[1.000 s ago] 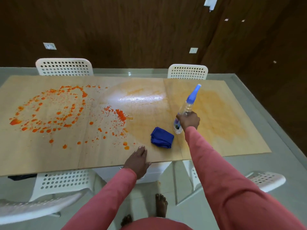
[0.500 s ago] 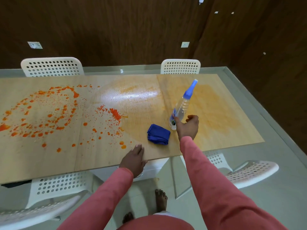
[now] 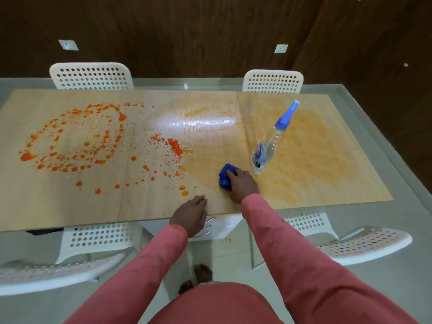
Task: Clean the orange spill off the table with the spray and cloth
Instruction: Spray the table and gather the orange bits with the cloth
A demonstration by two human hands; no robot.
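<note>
Orange spill (image 3: 77, 141) covers the left half of the wooden table (image 3: 327, 188), with a thicker patch near the middle (image 3: 174, 146). The right half carries a pale orange smear (image 3: 311, 146) and a wet sheen. A clear spray bottle (image 3: 271, 143) with a blue nozzle stands on the table by itself, right of centre. My right hand (image 3: 242, 184) lies on the folded blue cloth (image 3: 225, 176), fingers curled over it. My left hand (image 3: 190, 215) rests flat on the table's near edge.
Two white perforated chairs (image 3: 90, 74) (image 3: 272, 80) stand at the far side against a dark wooden wall. Two more white chairs (image 3: 364, 242) (image 3: 58, 270) sit at the near side, flanking my legs. A glass surface (image 3: 411, 206) extends under and around the wooden top.
My right hand let go of the spray bottle, which now stands alone, and moved left onto the blue cloth. The left hand stayed on the table edge.
</note>
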